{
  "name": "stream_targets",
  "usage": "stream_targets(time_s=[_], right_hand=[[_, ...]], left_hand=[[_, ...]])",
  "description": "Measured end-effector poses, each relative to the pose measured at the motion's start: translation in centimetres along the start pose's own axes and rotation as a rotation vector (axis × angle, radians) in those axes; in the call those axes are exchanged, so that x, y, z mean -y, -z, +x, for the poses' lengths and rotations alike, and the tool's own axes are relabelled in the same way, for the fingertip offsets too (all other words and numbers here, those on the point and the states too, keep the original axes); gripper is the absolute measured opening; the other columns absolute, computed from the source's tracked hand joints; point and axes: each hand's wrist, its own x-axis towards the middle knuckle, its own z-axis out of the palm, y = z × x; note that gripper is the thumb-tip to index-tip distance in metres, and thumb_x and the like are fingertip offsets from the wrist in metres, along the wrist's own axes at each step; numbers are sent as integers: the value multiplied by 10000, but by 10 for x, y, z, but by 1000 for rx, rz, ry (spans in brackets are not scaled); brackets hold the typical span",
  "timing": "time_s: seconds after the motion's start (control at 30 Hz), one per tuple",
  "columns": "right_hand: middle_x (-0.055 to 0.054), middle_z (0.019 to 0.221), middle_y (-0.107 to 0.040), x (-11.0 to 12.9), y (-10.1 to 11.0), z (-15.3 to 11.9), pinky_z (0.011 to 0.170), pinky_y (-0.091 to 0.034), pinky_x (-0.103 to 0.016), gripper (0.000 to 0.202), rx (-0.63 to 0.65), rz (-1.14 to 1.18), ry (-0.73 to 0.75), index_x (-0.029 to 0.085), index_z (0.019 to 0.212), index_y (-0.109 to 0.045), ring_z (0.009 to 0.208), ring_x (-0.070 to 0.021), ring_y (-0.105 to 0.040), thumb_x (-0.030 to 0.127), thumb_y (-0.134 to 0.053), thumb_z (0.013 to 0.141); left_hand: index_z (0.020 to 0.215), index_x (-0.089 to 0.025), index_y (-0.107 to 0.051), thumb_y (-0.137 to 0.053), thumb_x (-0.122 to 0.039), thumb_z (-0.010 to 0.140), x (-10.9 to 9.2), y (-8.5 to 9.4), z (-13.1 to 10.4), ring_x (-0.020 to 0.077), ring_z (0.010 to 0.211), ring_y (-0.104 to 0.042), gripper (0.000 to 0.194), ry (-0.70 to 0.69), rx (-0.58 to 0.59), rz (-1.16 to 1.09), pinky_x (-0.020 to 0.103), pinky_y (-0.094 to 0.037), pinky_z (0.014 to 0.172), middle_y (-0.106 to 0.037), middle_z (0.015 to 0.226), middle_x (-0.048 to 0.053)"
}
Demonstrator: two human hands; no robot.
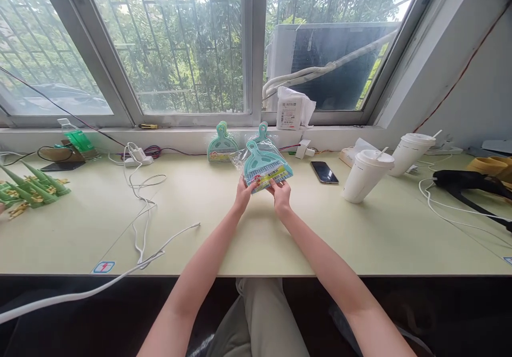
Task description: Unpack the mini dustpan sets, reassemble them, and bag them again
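Between both hands I hold a teal mini dustpan and brush set (263, 162), wrapped in clear plastic with a printed label along its lower edge. My left hand (243, 193) grips the lower left corner, thumb on the front. The lower right part is pinched by my right hand (280, 193), its thumb also on the label. Just behind, more packaged dustpan sets (222, 146) lean upright near the sill. The handle of another dustpan set (263, 130) shows behind the held one, which hides most of it.
White cables (144, 208) trail over the table on the left, near green spiky pieces (36, 186) and a green bottle (80, 137). To the right are a phone (324, 172), two white lidded cups (366, 178) (410, 154) and a black strap-like object (460, 181). A tissue pack (290, 113) stands on the sill.
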Motion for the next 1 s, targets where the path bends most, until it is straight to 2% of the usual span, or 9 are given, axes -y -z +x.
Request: stream_targets(time_s=[0.17, 0.3, 0.4, 0.5, 0.63, 0.7, 0.77, 0.9, 1.0], right_hand=[[-59, 1110, -682, -7, -3, -1, 910, -592, -365, 391, 24, 14, -33, 237, 1037, -534, 1009, -211, -684, 301, -742, 712], [-50, 1080, -687, -9, 3, 5, 917, -587, -349, 367, 7, 63, -82, 239, 1003, -533, 998, -203, -687, 254, -738, 700], [-40, 1074, -685, -8, 6, 8, 917, -585, -343, 365, 8, 57, -84, 247, 1004, -529, 997, -192, -685, 252, -730, 699], [-19, 1035, -695, -6, 6, 8, 902, -588, -343, 380, 34, 25, -89, 265, 1019, -519, 976, -180, -690, 277, -726, 701], [-14, 1032, -693, -3, 6, 11, 844, -608, -337, 320, 92, -12, -152, 258, 1025, -529, 915, -172, -702, 338, -667, 747], [-34, 1042, -686, -2, 10, 15, 797, -619, -322, 283, 40, -49, -183, 237, 1014, -553, 887, -174, -702, 413, -598, 797], [-51, 1050, -681, -1, 16, 20, 761, -622, -299, 309, -42, -86, -186, 224, 1008, -567, 876, -173, -699, 472, -547, 824], [-58, 1028, -691, -1, 27, 30, 699, -610, -261, 326, -133, -142, -203, 222, 1015, -587, 875, -175, -699, 475, -571, 810], [-43, 1008, -703, -1, 28, 33, 675, -596, -243, 352, -162, -184, -219, 236, 1038, -594, 885, -171, -706, 508, -511, 831]], left_hand=[[1377, -211, -394, -532, -377, 876, 11, -1, 2, 239, 1198, -555, 545, -71, -175, 84, 374, -475, 977, -574, 1315, 98], [1423, -231, -357, -557, -490, 860, 14, 2, 2, 249, 1148, -587, 651, -120, -104, 264, 385, -470, 968, -619, 1254, 89], [1464, -234, -281, -595, -508, 825, 16, 1, 1, 247, 1049, -630, 764, -58, -53, 269, 369, -533, 834, -624, 1240, 100], [1478, -235, -238, -558, -496, 848, 18, 0, 0, 232, 966, -645, 753, -30, -82, 238, 330, -554, 688, -627, 1227, 109], [1458, -263, -296, -511, -443, 888, 17, -1, -2, 224, 991, -634, 635, -143, -169, 280, 327, -549, 739, -651, 1186, 81], [1454, -260, -311, -463, -418, 916, 14, -1, -4, 216, 984, -639, 581, -188, -185, 305, 330, -548, 770, -660, 1163, 79], [1460, -255, -303, -432, -409, 929, 12, -2, -6, 211, 954, -647, 568, -199, -158, 313, 322, -557, 733, -657, 1160, 84], [1475, -271, -274, -480, -432, 905, 9, -5, -9, 212, 896, -659, 627, -163, -72, 277, 302, -563, 622, -641, 1194, 89], [1470, -276, -284, -522, -433, 885, 9, -6, -9, 221, 920, -656, 651, -153, -77, 267, 311, -570, 625, -637, 1200, 90]])
